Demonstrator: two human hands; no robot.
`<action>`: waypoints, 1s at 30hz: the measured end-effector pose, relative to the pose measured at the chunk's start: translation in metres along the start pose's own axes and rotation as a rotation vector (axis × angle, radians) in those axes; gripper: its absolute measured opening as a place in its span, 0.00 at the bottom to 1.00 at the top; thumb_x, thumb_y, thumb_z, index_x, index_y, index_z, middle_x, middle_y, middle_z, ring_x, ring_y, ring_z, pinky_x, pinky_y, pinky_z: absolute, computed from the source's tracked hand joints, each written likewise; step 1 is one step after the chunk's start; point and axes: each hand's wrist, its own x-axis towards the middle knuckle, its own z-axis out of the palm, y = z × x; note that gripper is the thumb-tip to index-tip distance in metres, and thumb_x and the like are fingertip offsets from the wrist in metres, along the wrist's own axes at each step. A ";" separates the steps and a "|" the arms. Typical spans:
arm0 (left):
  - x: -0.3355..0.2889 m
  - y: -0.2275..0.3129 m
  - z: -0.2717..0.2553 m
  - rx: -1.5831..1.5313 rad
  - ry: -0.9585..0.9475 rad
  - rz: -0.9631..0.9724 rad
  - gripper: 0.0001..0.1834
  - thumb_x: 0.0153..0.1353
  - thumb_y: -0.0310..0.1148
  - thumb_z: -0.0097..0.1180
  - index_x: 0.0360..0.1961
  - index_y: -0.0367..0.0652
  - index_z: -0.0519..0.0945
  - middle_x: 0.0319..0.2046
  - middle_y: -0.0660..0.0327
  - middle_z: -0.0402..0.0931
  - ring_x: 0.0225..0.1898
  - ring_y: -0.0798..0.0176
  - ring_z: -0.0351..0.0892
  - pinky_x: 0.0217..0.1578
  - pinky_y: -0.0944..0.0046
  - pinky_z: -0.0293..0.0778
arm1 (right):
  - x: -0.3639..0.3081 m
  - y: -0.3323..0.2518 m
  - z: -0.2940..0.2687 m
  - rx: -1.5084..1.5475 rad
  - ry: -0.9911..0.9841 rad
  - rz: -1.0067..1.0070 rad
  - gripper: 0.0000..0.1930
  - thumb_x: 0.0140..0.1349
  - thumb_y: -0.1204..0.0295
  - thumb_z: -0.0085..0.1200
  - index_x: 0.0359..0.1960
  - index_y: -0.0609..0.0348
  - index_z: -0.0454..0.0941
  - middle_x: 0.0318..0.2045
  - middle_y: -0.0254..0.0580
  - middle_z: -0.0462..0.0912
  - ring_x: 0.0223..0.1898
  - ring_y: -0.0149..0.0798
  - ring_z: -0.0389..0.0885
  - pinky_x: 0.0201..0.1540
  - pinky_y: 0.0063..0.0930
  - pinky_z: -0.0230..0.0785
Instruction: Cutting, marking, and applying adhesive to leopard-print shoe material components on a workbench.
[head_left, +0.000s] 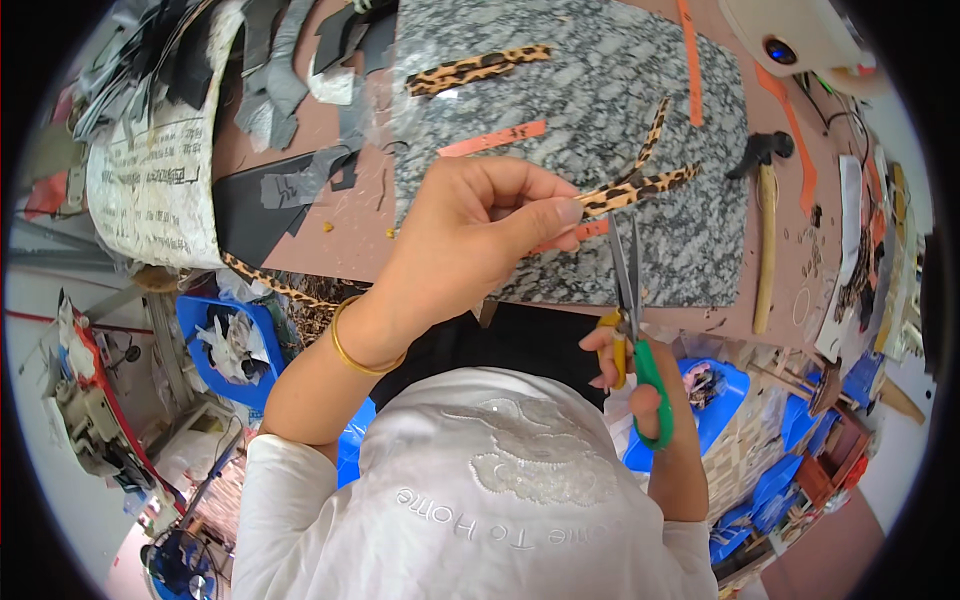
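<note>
My left hand (480,215) pinches a leopard-print strip (650,186) between thumb and fingers, above the speckled grey stone slab (690,260). A thin leopard-print end (655,130) curves up from the same place. An orange strip (590,231) shows just below the fingertips; whether it is held too I cannot tell. In my right hand (650,385) is a pair of scissors (628,310) with green and yellow handles. Their blades point away from me, slightly apart, with the tips close to the near edge of the strip.
On the slab lie folded leopard-print strips (478,70) and a coral strip (492,138). A hammer (766,200) rests at the right. Dark scraps (260,205) cover the table's left side. Blue bins (235,350) stand below the table edge.
</note>
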 end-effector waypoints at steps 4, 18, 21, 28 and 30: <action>0.002 0.001 0.005 0.089 -0.021 -0.044 0.09 0.62 0.30 0.61 0.40 0.35 0.82 0.27 0.60 0.83 0.21 0.76 0.77 0.16 0.80 0.62 | 0.008 -0.005 -0.007 -0.291 -0.066 -0.159 0.37 0.45 0.39 0.66 0.41 0.63 0.75 0.20 0.33 0.67 0.24 0.28 0.67 0.26 0.22 0.60; 0.015 -0.016 -0.006 0.114 0.032 -0.112 0.10 0.61 0.30 0.62 0.38 0.32 0.82 0.27 0.59 0.83 0.14 0.79 0.67 0.13 0.78 0.59 | 0.026 -0.009 0.005 -0.493 0.133 -0.123 0.22 0.49 0.61 0.72 0.21 0.63 0.72 0.12 0.42 0.71 0.14 0.32 0.66 0.21 0.28 0.61; 0.010 -0.014 -0.006 0.131 0.035 -0.113 0.11 0.60 0.30 0.62 0.39 0.32 0.83 0.27 0.59 0.83 0.14 0.79 0.67 0.13 0.79 0.60 | 0.024 -0.016 0.007 -0.470 0.136 -0.078 0.18 0.51 0.65 0.71 0.22 0.63 0.73 0.14 0.40 0.74 0.15 0.29 0.67 0.20 0.25 0.62; -0.027 -0.003 0.000 0.150 -0.049 -0.092 0.13 0.59 0.26 0.63 0.44 0.33 0.82 0.28 0.60 0.84 0.17 0.80 0.70 0.14 0.80 0.63 | 0.036 -0.044 0.035 0.238 0.250 -0.332 0.10 0.57 0.76 0.62 0.28 0.63 0.70 0.32 0.46 0.83 0.26 0.31 0.81 0.25 0.19 0.76; -0.033 -0.008 0.002 0.152 -0.065 -0.047 0.14 0.58 0.25 0.63 0.46 0.33 0.82 0.28 0.61 0.83 0.18 0.80 0.71 0.15 0.80 0.64 | 0.038 -0.048 0.035 0.252 0.213 -0.351 0.12 0.56 0.76 0.63 0.28 0.64 0.69 0.31 0.48 0.83 0.29 0.31 0.82 0.27 0.20 0.77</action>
